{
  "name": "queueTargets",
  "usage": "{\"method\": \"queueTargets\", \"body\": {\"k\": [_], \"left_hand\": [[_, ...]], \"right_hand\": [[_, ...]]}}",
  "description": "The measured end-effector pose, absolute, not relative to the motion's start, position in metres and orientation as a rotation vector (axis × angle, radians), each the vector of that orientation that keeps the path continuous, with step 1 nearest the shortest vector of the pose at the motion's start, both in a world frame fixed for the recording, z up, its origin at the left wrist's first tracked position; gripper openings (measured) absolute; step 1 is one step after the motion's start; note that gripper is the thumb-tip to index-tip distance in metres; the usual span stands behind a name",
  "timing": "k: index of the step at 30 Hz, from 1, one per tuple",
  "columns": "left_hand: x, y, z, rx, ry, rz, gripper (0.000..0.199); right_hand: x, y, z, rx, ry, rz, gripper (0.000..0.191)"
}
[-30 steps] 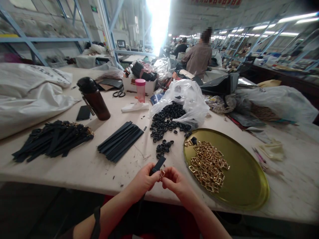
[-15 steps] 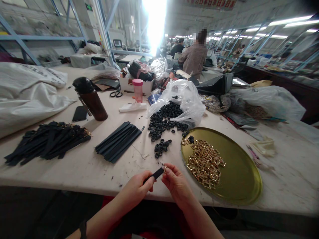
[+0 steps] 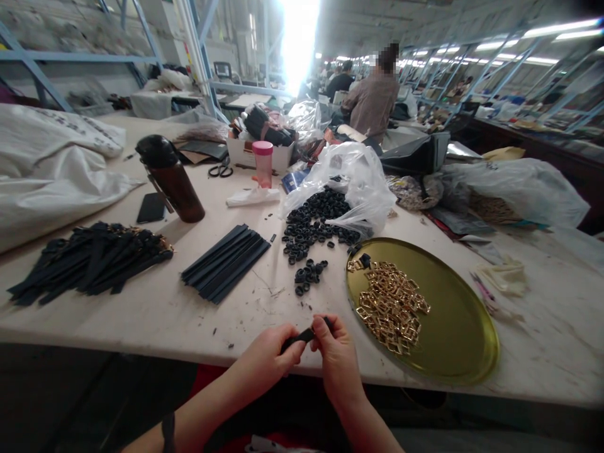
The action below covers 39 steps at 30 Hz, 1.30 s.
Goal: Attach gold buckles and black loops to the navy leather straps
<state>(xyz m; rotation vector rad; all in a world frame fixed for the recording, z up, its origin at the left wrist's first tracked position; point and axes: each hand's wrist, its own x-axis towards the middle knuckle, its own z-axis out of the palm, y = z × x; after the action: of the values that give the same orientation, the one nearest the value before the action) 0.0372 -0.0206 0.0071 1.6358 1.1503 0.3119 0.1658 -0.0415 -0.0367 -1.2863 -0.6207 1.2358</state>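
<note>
Between both hands a black strap [image 3: 303, 337] is held above the table's front edge. My left hand [image 3: 278, 350] is closed round its left part, thumb on top. My right hand [image 3: 334, 343] pinches its right end, and a gold buckle there cannot be made out now. Ahead lie small black loops [image 3: 309, 274], with a larger heap of them spilling from a clear plastic bag [image 3: 365, 182]. To the right, gold buckles [image 3: 394, 308] are piled on a round gold tray [image 3: 453, 327]. Flat black straps [image 3: 226, 263] are stacked to the left.
A heap of black straps with gold ends [image 3: 94, 261] lies at the far left. Behind are a brown bottle [image 3: 177, 185], phone [image 3: 151, 208], scissors [image 3: 220, 168] and pink-lidded jar [image 3: 263, 165]. A person [image 3: 375, 100] is in the background.
My right hand has turned and closed over the strap's right end; the gold buckle seen there earlier is now hidden. The camera view has shifted slightly.
</note>
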Motion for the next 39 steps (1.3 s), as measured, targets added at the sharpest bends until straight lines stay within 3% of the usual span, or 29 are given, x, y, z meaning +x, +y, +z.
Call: {"method": "queueTargets", "body": {"k": [9,23,27,35,39], "left_hand": [[0.037,-0.018,-0.002,1.297,1.118,0.374,0.031],[0.044,-0.021,-0.004,1.153,1.188,0.435,0.026],[0.043,-0.02,-0.003,1.14,1.189,0.484,0.029],[0.045,-0.022,-0.005,1.204,1.193,0.503,0.027],[0.045,-0.022,-0.009,1.273,1.25,0.486,0.025]], "right_hand": [[0.165,-0.048,-0.033,-1.378,-0.832,1.239,0.039],[0.173,-0.043,-0.039,-1.402,-1.118,1.041,0.03],[0.177,-0.041,-0.038,-1.328,-1.092,1.166,0.022],[0.177,-0.038,-0.032,-1.325,-1.031,1.212,0.027],[0.175,-0.044,-0.03,-1.403,-1.166,1.014,0.022]]}}
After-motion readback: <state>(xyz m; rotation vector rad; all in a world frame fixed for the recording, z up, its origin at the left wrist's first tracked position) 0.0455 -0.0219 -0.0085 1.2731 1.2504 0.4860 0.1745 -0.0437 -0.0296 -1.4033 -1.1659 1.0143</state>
